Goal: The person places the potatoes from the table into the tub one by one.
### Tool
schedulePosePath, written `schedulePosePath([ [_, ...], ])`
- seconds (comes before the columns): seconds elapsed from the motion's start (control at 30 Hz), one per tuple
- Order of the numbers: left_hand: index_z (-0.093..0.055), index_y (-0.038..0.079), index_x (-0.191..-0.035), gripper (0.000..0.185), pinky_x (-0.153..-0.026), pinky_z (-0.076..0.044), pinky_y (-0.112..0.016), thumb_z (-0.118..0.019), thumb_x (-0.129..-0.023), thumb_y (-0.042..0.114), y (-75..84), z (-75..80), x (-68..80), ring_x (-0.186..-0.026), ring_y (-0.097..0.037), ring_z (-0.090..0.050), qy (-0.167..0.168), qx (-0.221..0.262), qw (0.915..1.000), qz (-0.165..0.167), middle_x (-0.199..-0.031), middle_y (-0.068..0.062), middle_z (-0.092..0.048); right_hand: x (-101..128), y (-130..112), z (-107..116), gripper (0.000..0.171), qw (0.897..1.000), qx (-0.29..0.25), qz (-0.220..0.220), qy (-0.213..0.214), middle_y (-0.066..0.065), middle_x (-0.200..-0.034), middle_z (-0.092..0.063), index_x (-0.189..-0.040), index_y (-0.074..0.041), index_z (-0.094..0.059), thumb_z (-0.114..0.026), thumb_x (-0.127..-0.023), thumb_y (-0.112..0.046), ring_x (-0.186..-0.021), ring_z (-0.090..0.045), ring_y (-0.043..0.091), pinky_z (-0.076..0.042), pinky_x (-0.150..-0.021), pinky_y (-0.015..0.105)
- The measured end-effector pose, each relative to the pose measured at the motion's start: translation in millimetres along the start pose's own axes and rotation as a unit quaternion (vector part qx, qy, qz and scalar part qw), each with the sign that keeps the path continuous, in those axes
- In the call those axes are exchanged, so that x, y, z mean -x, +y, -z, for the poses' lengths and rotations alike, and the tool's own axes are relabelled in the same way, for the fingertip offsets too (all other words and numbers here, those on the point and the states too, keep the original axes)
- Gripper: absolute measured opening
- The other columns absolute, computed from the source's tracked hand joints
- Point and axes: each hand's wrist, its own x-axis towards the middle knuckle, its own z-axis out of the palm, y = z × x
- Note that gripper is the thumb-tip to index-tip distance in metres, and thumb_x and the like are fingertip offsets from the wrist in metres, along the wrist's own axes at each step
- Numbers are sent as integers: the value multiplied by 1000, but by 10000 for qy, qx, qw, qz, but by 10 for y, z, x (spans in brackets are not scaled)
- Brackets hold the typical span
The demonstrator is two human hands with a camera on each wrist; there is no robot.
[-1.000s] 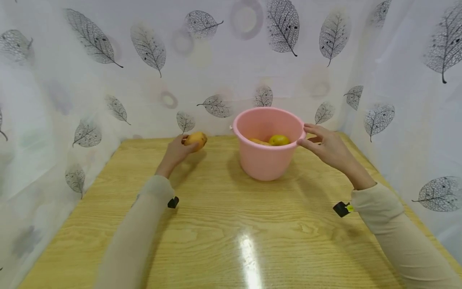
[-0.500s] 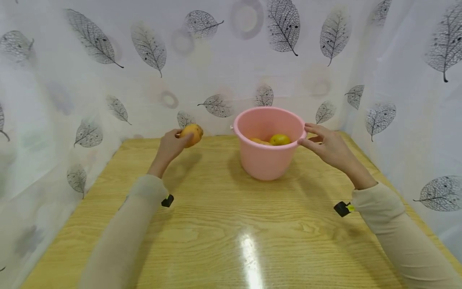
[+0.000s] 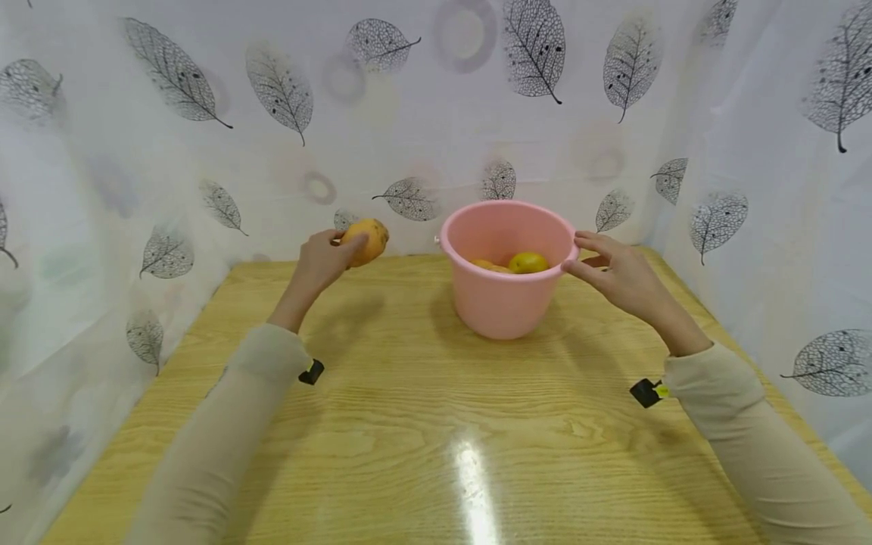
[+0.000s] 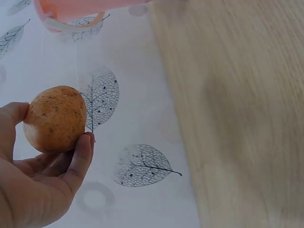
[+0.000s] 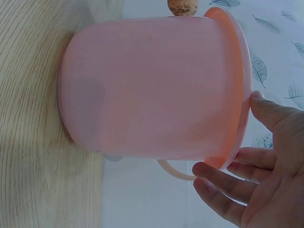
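Note:
My left hand (image 3: pixel 320 263) holds a speckled orange-yellow fruit (image 3: pixel 366 240) in the air, above the far left part of the table and left of the bucket. In the left wrist view, thumb and fingers of that hand (image 4: pixel 45 187) curl round the fruit (image 4: pixel 55 118). A pink bucket (image 3: pixel 507 306) stands on the table at the back middle. Inside it lie a yellow-green fruit (image 3: pixel 527 263) and an orange one (image 3: pixel 485 266). My right hand (image 3: pixel 616 276) rests against the bucket's right rim with fingers relaxed. Its thumb tip (image 5: pixel 258 96) touches the bucket's rim (image 5: pixel 240 85).
The wooden table (image 3: pixel 436 424) has a glare spot near the front. A white curtain (image 3: pixel 204 151) printed with leaves closes in the back and both sides. The bucket's handle (image 5: pixel 173 172) hangs down by my right fingers. Black clips (image 3: pixel 311 372) sit at both sleeve cuffs.
My left hand has lifted the fruit from near the table surface higher into the air. The right hand and the bucket have stayed put.

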Motion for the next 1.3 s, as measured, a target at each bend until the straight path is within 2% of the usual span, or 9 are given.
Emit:
schedulePosePath([
  [0.13,-42,-3,-155,87,-101,-52,-53,-53,-99,64,97,45,25,-116,-39,-65,76,62,9999,-67,-147,-26,-53,-11,14,-5,55,10000,-7,24,-7,28,-154,-45,-146,5,-54,-69,-102,-25,-108,-66,52,-56,-84,64],
  [0.33,-58,4,-143,79,-85,-56,-42,-54,-97,67,255,68,9,-100,-30,-71,164,247,9990,-335,-127,-19,-66,-3,1,-5,54,10000,-30,11,-8,26,-155,-45,-146,3,-54,-69,-102,-24,-109,-66,51,-56,-85,64],
  [0.53,-54,4,-148,84,-87,-57,-44,-56,-96,69,487,53,-13,-100,-28,-71,85,327,9990,-299,-128,-17,-67,5,14,-7,55,9999,4,-98,-34,24,-156,-44,-148,2,-54,-69,-102,-25,-111,-66,50,-56,-85,64],
  [0.67,-57,6,-146,81,-86,-57,-43,-58,-95,68,613,23,-42,-97,-27,-72,82,381,9988,-308,-128,-15,-67,0,19,-8,55,9999,23,-134,-66,24,-157,-43,-148,1,-54,-69,-102,-25,-111,-65,49,-56,-84,64],
  [0.93,-64,6,-138,73,-85,-56,-38,-59,-96,66,894,-86,-60,-95,-27,-72,34,425,9980,-466,-124,-13,-69,-21,17,-4,55,9999,79,-92,-87,23,-157,-44,-148,1,-53,-68,-103,-26,-111,-65,49,-56,-84,65],
  [1.17,-70,11,-128,64,-81,-58,-33,-61,-96,65,1119,-260,-99,-92,-20,-70,-121,567,9971,-492,-115,-7,-70,-17,9,-4,55,9999,49,-94,-88,23,-157,-44,-148,0,-54,-69,-102,-26,-111,-66,49,-56,-84,65],
  [1.3,-71,10,-124,60,-77,-58,-32,-62,-96,62,1223,-372,-124,-92,-23,-69,-182,664,9959,-595,-109,-6,-71,-11,-4,-1,54,9999,0,-65,-76,24,-156,-44,-148,1,-54,-68,-102,-25,-110,-66,50,-56,-85,65],
])
